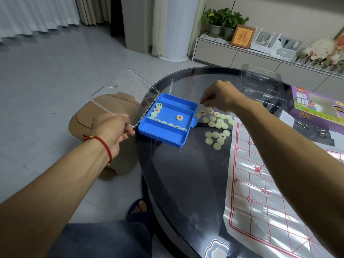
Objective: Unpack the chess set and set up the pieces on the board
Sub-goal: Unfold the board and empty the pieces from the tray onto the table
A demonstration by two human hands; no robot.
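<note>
Left hand [109, 130]: grips the edge of the clear lid [124, 95], holding it open.
Right hand [219, 96]: fingertips pinch a piece above the loose pieces [216, 125].
Blue box [167, 121]: at the table [186, 183] edge, some pieces inside.
Board sheet [270, 192]: flat, right of the pieces.

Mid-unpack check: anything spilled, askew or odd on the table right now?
The open blue plastic case sits tilted, overhanging the round glass table's edge, steadied only by the left hand holding its clear lid. Pale round chess pieces lie loose, many face down, off the board sheet.
</note>
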